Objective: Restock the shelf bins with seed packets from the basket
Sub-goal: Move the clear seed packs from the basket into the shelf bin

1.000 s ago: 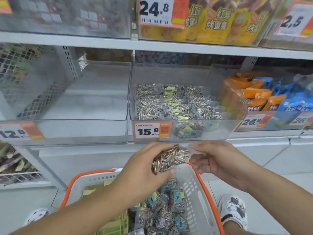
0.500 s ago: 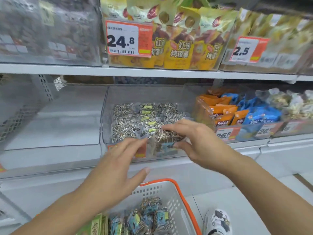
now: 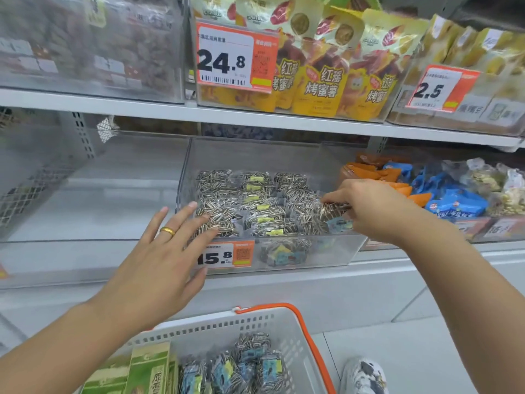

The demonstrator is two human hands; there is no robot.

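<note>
A clear shelf bin (image 3: 335, 251) with a 15.8 price tag (image 3: 224, 255) holds rows of striped sunflower seed packets (image 3: 250, 203). My right hand (image 3: 372, 209) reaches into the bin's right side and pinches one seed packet (image 3: 333, 210) just above the others. In front of the bin's left front corner hovers my left hand (image 3: 164, 254), fingers spread and holding nothing, a gold ring on one finger. Below, the grey basket (image 3: 287, 334) with an orange handle holds more seed packets (image 3: 241, 368) and green boxes (image 3: 142, 373).
An empty clear bin (image 3: 93, 200) stands to the left. On the right, a bin holds orange and blue snack bags (image 3: 443, 194). The shelf above carries yellow snack bags (image 3: 321, 81) behind a 24.8 tag. A patterned shoe (image 3: 363, 376) shows beside the basket.
My right hand carried the seed packet from above the basket up into the bin and over to its right side. My left hand let go of it and rose, open, to the bin's front.
</note>
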